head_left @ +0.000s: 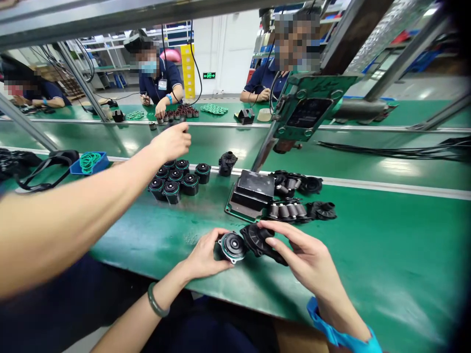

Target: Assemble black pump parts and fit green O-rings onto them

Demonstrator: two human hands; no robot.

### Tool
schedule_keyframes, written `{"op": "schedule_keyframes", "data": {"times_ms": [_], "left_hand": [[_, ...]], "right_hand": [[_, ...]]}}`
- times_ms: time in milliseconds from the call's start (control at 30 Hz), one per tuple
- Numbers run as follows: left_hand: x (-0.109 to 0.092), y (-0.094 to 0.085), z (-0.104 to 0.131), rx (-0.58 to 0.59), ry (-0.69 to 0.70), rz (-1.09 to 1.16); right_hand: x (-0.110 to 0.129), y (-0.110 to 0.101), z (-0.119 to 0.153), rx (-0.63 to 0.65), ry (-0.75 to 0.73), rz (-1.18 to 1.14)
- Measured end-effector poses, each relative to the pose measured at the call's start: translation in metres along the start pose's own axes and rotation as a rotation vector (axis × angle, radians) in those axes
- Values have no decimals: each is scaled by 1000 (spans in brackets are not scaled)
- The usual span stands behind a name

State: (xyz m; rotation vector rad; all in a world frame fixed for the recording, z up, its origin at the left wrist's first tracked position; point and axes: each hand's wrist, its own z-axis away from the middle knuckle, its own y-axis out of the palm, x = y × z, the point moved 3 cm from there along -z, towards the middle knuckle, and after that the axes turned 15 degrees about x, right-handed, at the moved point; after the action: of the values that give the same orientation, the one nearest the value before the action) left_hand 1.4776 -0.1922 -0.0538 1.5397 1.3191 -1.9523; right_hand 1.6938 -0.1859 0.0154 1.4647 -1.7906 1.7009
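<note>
My left hand (208,255), with a dark green bangle on its wrist, grips a round black motor housing (233,246) with a green ring around its top. Fingers and thumb of my right hand (303,250) are closed on a black pump cover (257,239) with a short spout. The cover is tilted, close to the housing's right side; whether they touch is hard to tell. Just behind both hands lies a dark metal block (254,186) on a plate. Right of it are rows of grey cylindrical parts (287,211) and another black cover (324,210).
A co-worker's arm (110,196) reaches in from the left above several black housings (175,175). A blue tray (89,163) holds green rings. A green machine head (307,108) hangs at upper right. People sit across the conveyor (206,139).
</note>
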Motion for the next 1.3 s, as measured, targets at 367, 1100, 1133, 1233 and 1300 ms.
{"op": "schedule_keyframes", "data": {"times_ms": [367, 1100, 1133, 1233, 1300], "left_hand": [[-6, -1, 0, 74, 100, 1], [-8, 0, 0, 145, 87, -11], [-8, 0, 0, 146, 78, -7], [-10, -1, 0, 150, 64, 21], [-11, -1, 0, 156, 60, 44]], "right_hand": [[1, -2, 0, -31, -5, 49], [-53, 3, 24, -319, 237, -686], [-59, 7, 24, -342, 241, -789], [-72, 16, 26, -365, 252, -1012], [-77, 18, 27, -353, 251, -1105]]}}
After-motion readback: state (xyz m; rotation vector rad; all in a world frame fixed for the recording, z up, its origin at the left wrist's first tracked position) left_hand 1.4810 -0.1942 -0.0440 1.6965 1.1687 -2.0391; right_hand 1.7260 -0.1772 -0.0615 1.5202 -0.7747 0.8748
